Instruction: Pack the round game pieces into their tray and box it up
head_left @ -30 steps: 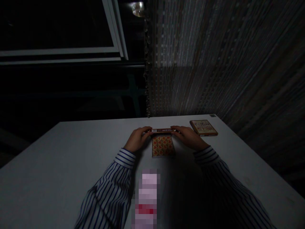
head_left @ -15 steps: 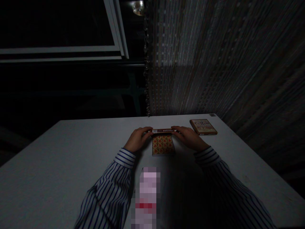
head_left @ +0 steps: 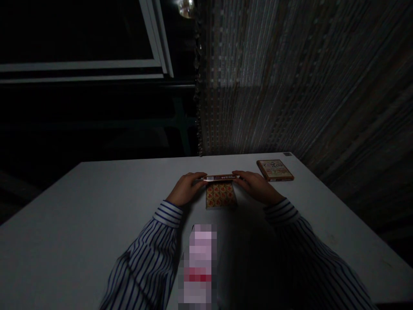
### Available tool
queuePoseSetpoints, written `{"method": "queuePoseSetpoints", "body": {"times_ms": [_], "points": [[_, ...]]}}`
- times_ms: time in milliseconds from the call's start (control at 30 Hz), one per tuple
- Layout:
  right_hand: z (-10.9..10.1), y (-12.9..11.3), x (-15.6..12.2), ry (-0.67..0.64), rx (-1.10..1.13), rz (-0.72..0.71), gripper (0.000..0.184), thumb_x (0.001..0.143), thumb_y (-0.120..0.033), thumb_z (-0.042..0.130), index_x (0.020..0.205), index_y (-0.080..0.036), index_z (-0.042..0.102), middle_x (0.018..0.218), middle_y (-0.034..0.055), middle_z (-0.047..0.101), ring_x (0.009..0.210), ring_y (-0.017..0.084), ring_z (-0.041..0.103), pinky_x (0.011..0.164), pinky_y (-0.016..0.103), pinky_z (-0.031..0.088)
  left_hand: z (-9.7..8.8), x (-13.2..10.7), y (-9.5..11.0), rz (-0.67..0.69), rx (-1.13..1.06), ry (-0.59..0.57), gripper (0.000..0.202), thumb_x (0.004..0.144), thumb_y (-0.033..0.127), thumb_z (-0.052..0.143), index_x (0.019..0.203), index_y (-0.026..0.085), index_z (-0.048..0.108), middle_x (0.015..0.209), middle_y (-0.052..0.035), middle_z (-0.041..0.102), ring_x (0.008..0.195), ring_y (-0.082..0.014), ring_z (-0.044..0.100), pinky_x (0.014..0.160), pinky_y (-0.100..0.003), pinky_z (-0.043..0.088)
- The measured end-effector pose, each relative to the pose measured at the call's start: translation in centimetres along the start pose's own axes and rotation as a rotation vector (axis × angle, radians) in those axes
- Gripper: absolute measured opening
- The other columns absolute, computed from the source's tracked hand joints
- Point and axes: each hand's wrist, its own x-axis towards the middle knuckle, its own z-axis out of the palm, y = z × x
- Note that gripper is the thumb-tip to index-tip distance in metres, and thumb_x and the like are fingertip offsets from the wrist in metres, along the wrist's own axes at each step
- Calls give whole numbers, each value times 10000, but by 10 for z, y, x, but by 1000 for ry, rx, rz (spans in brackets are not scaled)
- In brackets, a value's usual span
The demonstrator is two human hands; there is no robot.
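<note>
Hands (head_left: 186, 188), two, gripping one red box (head_left: 219, 177), one tray (head_left: 221, 194) below

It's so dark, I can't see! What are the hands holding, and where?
The left hand and right hand grip a thin red box, seen edge-on, by its two short ends.

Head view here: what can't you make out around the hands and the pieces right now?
- Head view: the markings on the round pieces in the tray are too small and dim to read.
- Head view: the ends of the narrow red strip are hidden by the left hand and right hand.
- Head view: the printing on the far box is too small to read.
- Head view: a pixelated patch blurs the lower middle.
</note>
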Motion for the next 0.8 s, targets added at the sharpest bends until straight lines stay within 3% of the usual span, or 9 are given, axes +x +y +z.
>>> {"method": "queuePoseSetpoints", "body": {"times_ms": [800], "points": [[9,1,-13,16,-6,-47,313,863,-296,418,1114,-150,535,1079,98,613,977,207,567,844,361,453,-2,-9,2,55,53,-48,315,813,387,471,1037,206,598,983,-62,649,904,-195,574,818,-330,426]]}}
